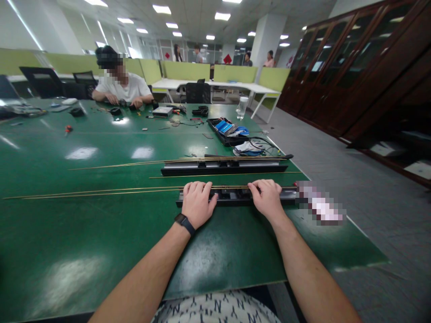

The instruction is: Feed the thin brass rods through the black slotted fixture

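A green tabletop (111, 242) spreads across the scene, with a dark wooden cabinet (332, 74) beyond it on the far right. At the far left edge sits a co-worker (126, 89) in a white shirt, both hands among small dark items.

Near the middle of the tabletop, a long black near rail (232, 203) lies crosswise under the person's hands. A similar far rail (225, 171) lies just beyond it, roughly parallel. Farther off, towards the right edge, an open black tray (217, 133) holds blue items.

The left hand (198, 202) lies over the near rail, fingers bent across its far side and thumb spread to the right; how firmly it grips cannot be told. The right hand (268, 197) is narrow, thumb and forefinger holding the brass rods (161, 191) along the near rail. These rods reach well out to the left.

A clear jug (241, 107) stands beyond the tray. A dark watch (183, 220) circles the left wrist. Thinnest of all, a single rod (262, 173) lies between the rails.
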`<state>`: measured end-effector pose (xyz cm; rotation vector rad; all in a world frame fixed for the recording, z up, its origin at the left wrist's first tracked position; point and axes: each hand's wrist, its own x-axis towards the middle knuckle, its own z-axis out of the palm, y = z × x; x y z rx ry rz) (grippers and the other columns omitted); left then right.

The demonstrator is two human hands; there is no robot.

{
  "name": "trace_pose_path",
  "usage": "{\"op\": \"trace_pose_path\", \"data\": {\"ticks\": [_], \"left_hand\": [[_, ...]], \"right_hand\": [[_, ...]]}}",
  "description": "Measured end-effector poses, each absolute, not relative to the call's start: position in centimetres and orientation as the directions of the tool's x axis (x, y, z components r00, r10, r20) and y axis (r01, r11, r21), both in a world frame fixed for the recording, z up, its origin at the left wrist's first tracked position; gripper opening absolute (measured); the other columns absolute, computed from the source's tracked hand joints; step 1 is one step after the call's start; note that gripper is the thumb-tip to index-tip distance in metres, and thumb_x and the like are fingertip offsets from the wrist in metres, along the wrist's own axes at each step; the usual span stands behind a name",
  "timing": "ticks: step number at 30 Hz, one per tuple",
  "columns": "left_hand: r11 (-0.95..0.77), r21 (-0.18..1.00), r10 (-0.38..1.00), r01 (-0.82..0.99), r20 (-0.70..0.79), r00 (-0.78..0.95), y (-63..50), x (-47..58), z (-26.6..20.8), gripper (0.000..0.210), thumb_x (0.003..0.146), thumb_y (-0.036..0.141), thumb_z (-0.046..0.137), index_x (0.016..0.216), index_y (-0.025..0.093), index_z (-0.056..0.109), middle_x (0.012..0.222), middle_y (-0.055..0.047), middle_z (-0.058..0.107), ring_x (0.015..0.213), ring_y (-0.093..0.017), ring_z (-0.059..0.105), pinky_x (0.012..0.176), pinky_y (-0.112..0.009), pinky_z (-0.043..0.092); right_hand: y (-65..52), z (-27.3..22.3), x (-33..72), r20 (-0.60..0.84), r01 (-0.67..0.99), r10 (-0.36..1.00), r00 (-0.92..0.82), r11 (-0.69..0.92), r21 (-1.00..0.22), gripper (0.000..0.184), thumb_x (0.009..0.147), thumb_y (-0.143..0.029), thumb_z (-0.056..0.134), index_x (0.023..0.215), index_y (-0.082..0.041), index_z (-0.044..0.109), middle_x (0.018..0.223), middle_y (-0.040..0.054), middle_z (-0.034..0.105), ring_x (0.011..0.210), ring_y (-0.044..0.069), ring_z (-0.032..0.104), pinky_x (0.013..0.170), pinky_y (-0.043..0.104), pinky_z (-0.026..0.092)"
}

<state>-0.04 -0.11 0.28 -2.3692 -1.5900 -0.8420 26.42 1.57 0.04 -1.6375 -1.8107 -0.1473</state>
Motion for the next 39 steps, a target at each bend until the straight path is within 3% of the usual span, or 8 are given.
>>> {"op": "trace_pose_path", "data": {"ticks": [39], "left_hand": [[-0.417,0.18,0.804,0.891,0.531,0.269,-0.15,0.01,0.25,0.035,0.098,0.041,0.053,0.126,0.021,0.063,0.112,-0.012,0.069,0.112,-0.029,0.058,0.103,-0.049,0.036]], "right_hand": [[1.43,0.13,26.19,0.553,0.909,0.832,0.038,0.201,-0.365,0.032,0.098,-0.045,0.055,0.079,-0.023,0.067,0.088,0.0051,0.074,0.097,0.024,0.055,0.091,0.041,0.027]]}}
